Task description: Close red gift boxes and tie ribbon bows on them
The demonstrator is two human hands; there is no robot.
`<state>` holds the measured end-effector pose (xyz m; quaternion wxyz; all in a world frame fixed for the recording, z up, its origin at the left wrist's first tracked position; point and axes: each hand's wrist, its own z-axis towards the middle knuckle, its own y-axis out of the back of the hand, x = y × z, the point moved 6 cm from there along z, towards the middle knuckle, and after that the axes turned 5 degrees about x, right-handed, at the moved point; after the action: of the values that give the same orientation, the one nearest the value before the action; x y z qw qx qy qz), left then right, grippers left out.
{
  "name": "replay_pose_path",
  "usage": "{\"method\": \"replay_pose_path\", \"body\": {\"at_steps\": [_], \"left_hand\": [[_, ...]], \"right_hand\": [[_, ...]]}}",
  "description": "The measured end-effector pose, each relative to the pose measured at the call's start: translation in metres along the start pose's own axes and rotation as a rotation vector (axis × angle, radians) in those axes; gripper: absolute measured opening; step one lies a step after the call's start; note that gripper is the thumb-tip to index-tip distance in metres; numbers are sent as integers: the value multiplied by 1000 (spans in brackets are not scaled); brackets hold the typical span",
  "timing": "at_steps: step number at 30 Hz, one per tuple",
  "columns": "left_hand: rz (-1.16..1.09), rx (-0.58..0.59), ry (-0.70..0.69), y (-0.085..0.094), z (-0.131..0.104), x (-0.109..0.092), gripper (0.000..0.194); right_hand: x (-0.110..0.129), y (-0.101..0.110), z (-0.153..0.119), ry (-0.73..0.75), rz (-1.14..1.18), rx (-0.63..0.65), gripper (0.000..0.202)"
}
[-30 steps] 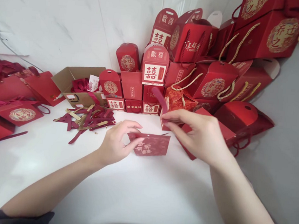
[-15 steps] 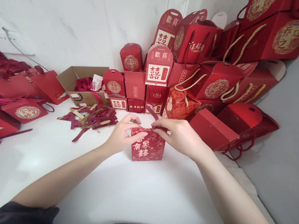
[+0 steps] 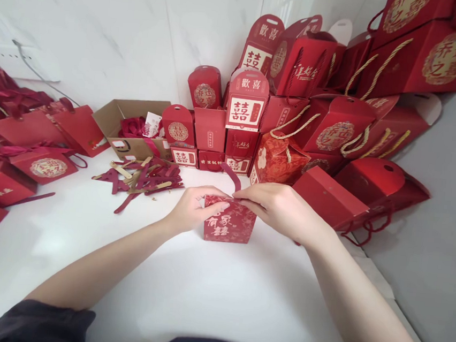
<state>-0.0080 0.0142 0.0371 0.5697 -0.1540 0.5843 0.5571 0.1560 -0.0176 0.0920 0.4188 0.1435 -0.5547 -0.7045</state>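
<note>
A small red gift box (image 3: pixel 228 227) with a floral pattern and pale characters stands upright on the white table in front of me. My left hand (image 3: pixel 198 206) grips its upper left side, thumb along the front face and fingers behind the top edge. At the top edge, my right hand (image 3: pixel 277 205) has its fingertips pinched together at the base of a dark red ribbon strap (image 3: pixel 233 177). The strap's free end curves up and to the left behind the box. Its lower end is hidden by my fingers.
A pile of dark red and gold straps (image 3: pixel 142 179) lies left of the box, before an open cardboard carton (image 3: pixel 127 148). Stacked red gift boxes (image 3: pixel 244 105) line the wall at the back and right. More red boxes (image 3: pixel 49 167) crowd the left side.
The left fingers have lowered from the top of the box to behind its edge. The strap now bends in a clearer curve above the right fingertips. The whole view has shifted slightly.
</note>
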Motion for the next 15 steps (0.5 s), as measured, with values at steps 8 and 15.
{"method": "replay_pose_path", "body": {"at_steps": [8,15], "left_hand": [[-15,5,44,0,2,-1,22],[27,19,31,-2,0,-7,21]], "right_hand": [[22,25,-7,99,-124,-54,12],[26,15,-15,-84,140,180,7]]}}
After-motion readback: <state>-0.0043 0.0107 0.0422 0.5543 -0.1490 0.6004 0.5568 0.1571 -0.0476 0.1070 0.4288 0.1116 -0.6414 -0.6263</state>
